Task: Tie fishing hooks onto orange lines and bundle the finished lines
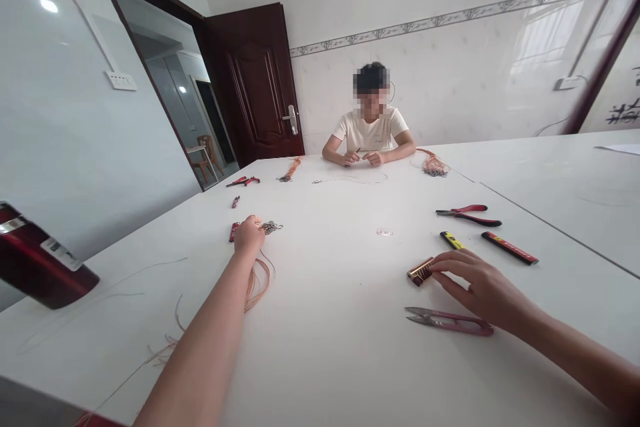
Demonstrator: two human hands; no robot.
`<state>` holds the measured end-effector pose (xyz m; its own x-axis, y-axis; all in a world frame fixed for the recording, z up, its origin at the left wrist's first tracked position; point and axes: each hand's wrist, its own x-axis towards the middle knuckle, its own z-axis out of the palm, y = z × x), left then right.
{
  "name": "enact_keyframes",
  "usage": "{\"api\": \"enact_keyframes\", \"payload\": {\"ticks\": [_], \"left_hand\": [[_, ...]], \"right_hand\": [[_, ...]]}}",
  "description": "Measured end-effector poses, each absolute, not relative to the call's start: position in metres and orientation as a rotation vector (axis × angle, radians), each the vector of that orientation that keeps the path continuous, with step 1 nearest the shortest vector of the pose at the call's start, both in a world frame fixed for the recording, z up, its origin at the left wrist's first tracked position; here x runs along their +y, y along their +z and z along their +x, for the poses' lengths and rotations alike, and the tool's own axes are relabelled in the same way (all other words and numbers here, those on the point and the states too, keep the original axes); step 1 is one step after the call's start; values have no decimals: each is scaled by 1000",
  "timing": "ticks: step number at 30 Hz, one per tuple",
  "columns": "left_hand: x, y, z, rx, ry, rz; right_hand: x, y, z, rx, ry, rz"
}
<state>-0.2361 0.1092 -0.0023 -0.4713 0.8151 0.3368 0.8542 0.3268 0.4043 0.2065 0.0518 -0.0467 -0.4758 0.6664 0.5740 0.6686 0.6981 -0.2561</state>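
My left hand is closed over a bundle of thin orange-brown cords, which hang out below it toward me. Dark metal clasps lie bunched just right of its fingers. A small red object shows partly behind this hand. My right hand has its thumb and fingers pinched on the end of a gold-and-brown ribbed lighter, which lies slanted low over the table. Thread snips with reddish handles rest below that hand, blades pointing left.
Red-handled pliers, a yellow case and a red case lie beyond my right hand. A small clear packet is mid-table. A red thermos stands left. Opposite sits a person near two cord bundles.
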Motion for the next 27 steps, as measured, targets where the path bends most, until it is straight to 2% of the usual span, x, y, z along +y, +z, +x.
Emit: {"api": "enact_keyframes", "payload": {"ticks": [7,19,27], "left_hand": [[123,-5,-242,-2498,-698,-1676],[108,-1,-231,-2461,-733,-1933],[107,6,-215,-2243,-652,-2407]], "right_hand": [[58,-49,217,-2212,42,-1109],[57,-48,216,-2316,160,-1057],[56,-47,216,-2319,169,-1038]]}}
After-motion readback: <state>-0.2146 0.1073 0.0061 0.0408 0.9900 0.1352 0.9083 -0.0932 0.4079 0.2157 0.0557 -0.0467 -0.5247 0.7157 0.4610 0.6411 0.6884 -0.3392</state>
